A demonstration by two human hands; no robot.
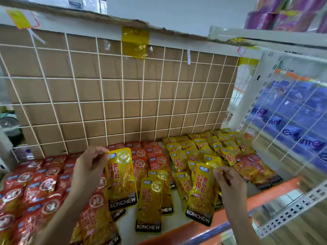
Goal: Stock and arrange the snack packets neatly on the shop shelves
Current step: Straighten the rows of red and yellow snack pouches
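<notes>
Left hand [90,167] pinches top corner of yellow packet [121,177], held up at centre of frame. Right hand [228,184] pinches top seal of second yellow packet [201,193], right of centre. Both likely light; foil glossy, probably slippery, body soft. Flat sealed top edge looks like the firmest hold. Loose yellow packets [149,204] lie skewed on shelf [261,195] between hands. Red packets [35,188] lower left; overlapped yellow rows [203,147] behind.

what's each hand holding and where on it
Left hand pinches the left yellow packet by its top corner; right hand pinches the right yellow packet by its top edge.
</notes>
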